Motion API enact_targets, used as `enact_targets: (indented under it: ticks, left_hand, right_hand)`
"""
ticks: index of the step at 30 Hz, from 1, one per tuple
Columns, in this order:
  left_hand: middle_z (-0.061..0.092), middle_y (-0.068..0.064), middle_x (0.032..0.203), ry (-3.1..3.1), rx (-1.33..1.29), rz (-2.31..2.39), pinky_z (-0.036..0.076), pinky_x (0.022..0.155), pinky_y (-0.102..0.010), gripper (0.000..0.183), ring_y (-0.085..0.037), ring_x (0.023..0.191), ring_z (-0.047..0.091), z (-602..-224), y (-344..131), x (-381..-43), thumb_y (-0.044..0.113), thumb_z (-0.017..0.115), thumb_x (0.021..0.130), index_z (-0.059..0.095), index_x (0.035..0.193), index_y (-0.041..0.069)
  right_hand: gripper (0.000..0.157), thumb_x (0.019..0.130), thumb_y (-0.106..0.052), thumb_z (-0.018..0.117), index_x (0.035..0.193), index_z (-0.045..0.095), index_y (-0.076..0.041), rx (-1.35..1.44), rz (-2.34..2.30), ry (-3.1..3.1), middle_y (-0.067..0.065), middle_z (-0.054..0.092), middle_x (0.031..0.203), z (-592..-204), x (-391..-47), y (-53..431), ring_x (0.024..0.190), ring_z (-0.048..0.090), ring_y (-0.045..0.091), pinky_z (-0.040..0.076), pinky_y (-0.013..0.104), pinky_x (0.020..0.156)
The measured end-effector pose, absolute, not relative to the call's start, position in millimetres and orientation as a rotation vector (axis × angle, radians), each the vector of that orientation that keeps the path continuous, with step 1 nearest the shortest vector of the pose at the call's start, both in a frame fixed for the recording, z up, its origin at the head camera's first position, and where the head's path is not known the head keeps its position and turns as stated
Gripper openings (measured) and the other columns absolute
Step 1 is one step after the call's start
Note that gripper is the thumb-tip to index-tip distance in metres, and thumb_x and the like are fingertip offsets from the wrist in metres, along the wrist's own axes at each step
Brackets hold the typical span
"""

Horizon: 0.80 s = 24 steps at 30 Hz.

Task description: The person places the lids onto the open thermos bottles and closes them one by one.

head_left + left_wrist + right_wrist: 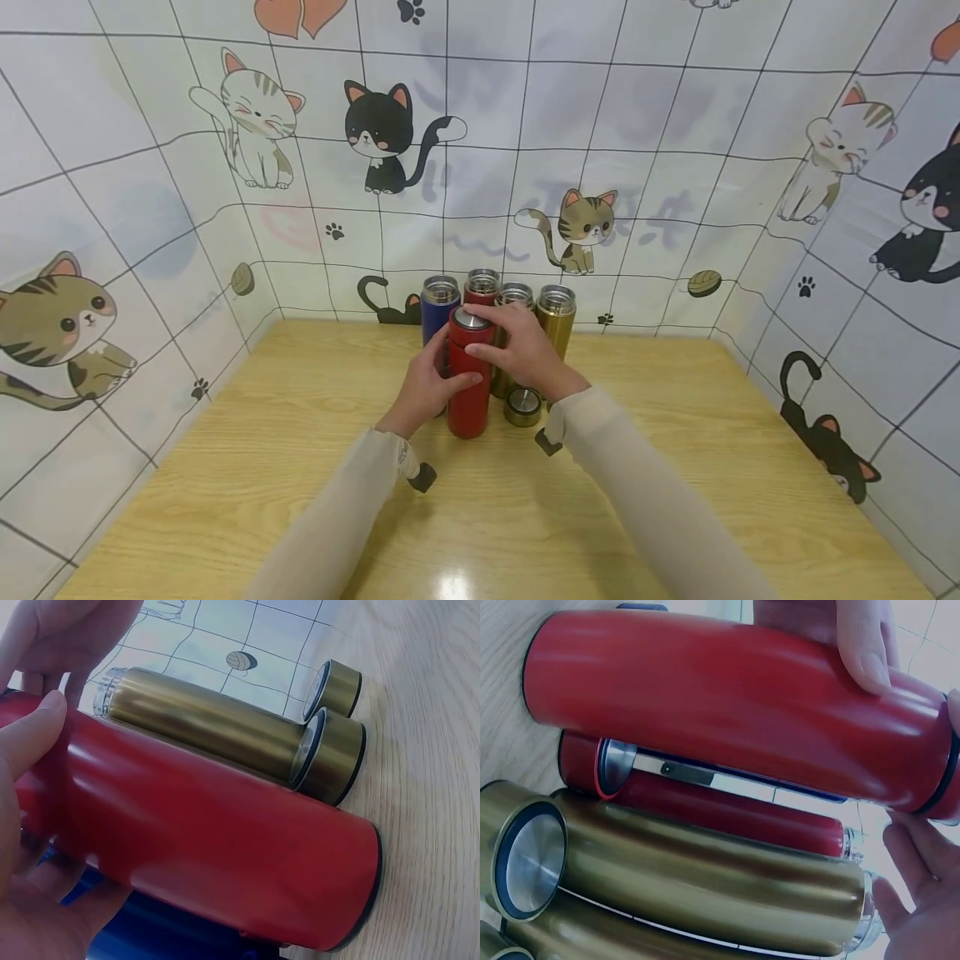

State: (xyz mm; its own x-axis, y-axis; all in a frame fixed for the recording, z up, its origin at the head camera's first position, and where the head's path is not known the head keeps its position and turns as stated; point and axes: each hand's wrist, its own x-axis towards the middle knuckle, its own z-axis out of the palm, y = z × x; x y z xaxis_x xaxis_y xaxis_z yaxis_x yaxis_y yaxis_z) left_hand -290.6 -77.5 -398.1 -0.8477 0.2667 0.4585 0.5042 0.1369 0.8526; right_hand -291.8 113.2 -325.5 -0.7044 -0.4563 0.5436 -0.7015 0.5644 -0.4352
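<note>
A red thermos flask (468, 408) stands upright with its steel-topped lid (472, 319) on. My left hand (427, 390) grips its body from the left, thumb across the front and fingers round the far side. At the top, my right hand (528, 348) holds the lid between thumb and fingers. Behind stand a blue flask (439, 315), a dark red flask (727, 814) and two gold flasks (556, 315), all with bare steel necks. A gold lid (522, 406) sits on the table just right of the red flask's base.
The left wrist view shows a second gold lid (343, 686) beyond the first. A dark red lid (581, 763) stands by the dark red flask's base in the right wrist view. The wooden table (300, 467) meets a cat-patterned cloth wall (480, 183) close behind the flasks.
</note>
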Motion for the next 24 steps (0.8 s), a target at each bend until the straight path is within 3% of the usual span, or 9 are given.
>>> enact_targets:
  ticks: [5, 18, 24]
  left_hand:
    - [0.053, -0.005, 0.137, -2.216, -0.762, -1.783, 0.048, 0.097, -0.041, 0.082, -0.023, 0.119, 0.057, -398.1, -78.9, -290.8, 0.016, 0.078, 0.085, 0.032, 0.152, 0.023]
    - [0.054, -0.001, 0.135, -2.214, -0.775, -1.801, 0.048, 0.097, -0.039, 0.081, -0.019, 0.118, 0.057, -399.2, -77.1, -291.5, 0.023, 0.079, 0.083, 0.033, 0.15, 0.027]
    - [0.055, -0.002, 0.134, -2.225, -0.751, -1.797, 0.049, 0.096, -0.039, 0.081, -0.02, 0.117, 0.058, -397.6, -78.0, -292.3, 0.018, 0.081, 0.082, 0.035, 0.149, 0.025]
  right_hand:
    - [0.058, 0.082, -0.039, 0.078, 0.134, 0.061, -0.021, 0.845, 0.822, -2.387, 0.008, 0.063, 0.115, -327.6, -289.6, 105.6, 0.104, 0.047, 0.023, 0.044, 0.045, 0.087]
    - [0.062, 0.075, -0.05, 0.08, 0.122, 0.066, -0.012, 0.728, 0.515, -2.106, 0.009, 0.064, 0.095, -344.0, -288.7, 96.9, 0.089, 0.048, 0.025, 0.042, 0.04, 0.075]
    - [0.058, 0.081, -0.046, 0.076, 0.126, 0.059, -0.013, 0.692, 0.647, -2.25, 0.008, 0.062, 0.109, -341.9, -285.4, 91.9, 0.099, 0.048, 0.025, 0.045, 0.04, 0.08]
